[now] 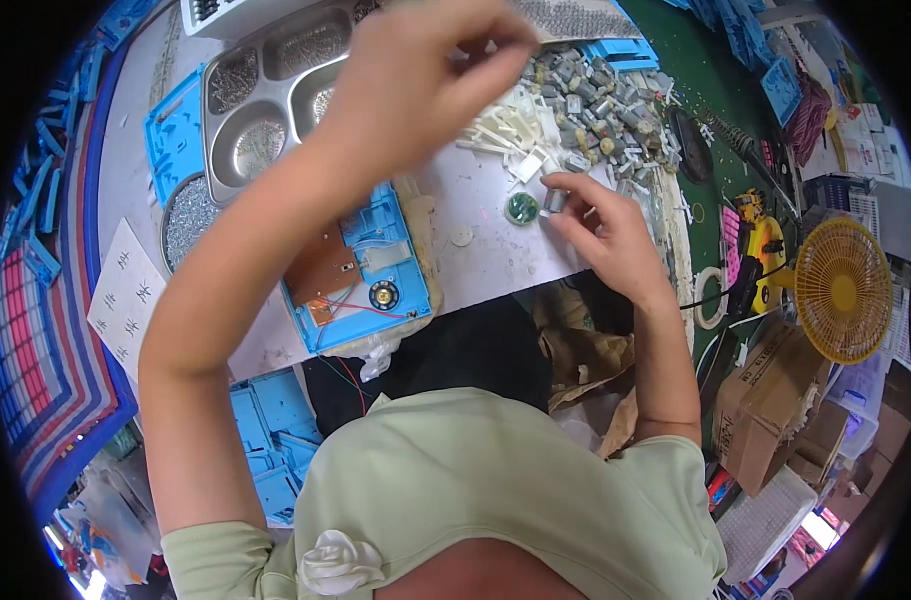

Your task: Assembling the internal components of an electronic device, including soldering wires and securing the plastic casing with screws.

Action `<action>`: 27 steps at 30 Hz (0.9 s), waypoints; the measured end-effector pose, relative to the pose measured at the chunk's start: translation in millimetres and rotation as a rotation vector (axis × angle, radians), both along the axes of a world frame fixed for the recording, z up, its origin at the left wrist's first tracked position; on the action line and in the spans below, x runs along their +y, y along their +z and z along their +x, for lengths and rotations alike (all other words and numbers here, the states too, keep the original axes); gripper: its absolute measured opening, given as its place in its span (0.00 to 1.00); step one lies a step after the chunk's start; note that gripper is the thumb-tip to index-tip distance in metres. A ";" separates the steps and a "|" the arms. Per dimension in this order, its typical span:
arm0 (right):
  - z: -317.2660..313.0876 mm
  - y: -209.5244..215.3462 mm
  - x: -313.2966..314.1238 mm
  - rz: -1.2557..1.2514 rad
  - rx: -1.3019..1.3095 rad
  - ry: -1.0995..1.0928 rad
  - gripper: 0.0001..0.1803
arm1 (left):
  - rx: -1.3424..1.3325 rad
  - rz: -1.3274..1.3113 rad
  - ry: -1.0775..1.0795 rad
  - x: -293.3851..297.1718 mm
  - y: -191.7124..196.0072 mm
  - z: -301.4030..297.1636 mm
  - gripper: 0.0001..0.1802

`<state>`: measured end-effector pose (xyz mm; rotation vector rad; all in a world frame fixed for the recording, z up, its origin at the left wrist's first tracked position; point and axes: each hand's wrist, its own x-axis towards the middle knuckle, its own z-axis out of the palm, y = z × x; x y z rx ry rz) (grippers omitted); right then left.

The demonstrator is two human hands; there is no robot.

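Note:
My left hand (431, 80) reaches across the far side of the bench, its fingers curled together beside a pale board (576, 18) set with rows of tiny metal pieces. Whatever its fingertips hold, if anything, is too blurred to make out. At the bench's near right, my right hand (611, 235) grips a small grey motor (555, 201) between thumb and fingers. Just left of that motor lies a small round container with green contents (522, 208). Beyond are a heap of grey motors (601, 105) and white plastic parts (516, 135).
A blue plastic housing (416, 275) with a brown circuit board, wires and a round speaker lies under my left forearm. Behind it stands a metal compartment tray (214, 150) of screws, beside a round bowl (188, 215). A yellow fan (842, 290) stands at right.

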<state>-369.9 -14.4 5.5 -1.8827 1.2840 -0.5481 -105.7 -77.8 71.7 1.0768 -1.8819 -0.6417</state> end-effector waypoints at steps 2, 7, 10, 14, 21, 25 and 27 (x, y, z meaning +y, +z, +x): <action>4.7 0.5 -6.0 -0.035 0.068 0.067 0.21 | 0.090 0.061 -0.043 56.0 -2.2 25.9 0.08; 17.5 1.0 -22.3 -0.013 0.189 0.207 0.21 | 0.367 0.395 0.055 142.1 -25.0 61.6 0.07; 18.2 -3.8 -28.3 -0.364 0.288 0.364 0.19 | 0.398 0.424 0.070 164.0 -41.4 61.4 0.07; 21.0 7.4 -32.0 -0.255 0.349 0.350 0.19 | 0.368 0.445 0.121 181.5 -51.4 58.1 0.08; 70.3 5.4 21.2 0.421 -0.564 0.031 0.22 | 0.335 0.417 0.163 185.8 -62.3 48.4 0.13; 94.2 6.4 37.8 0.692 -0.790 0.179 0.26 | 0.319 0.416 0.162 187.3 -64.9 48.7 0.15; 101.5 10.6 37.0 0.725 -0.791 0.220 0.26 | 0.322 0.402 0.150 187.9 -65.5 48.6 0.16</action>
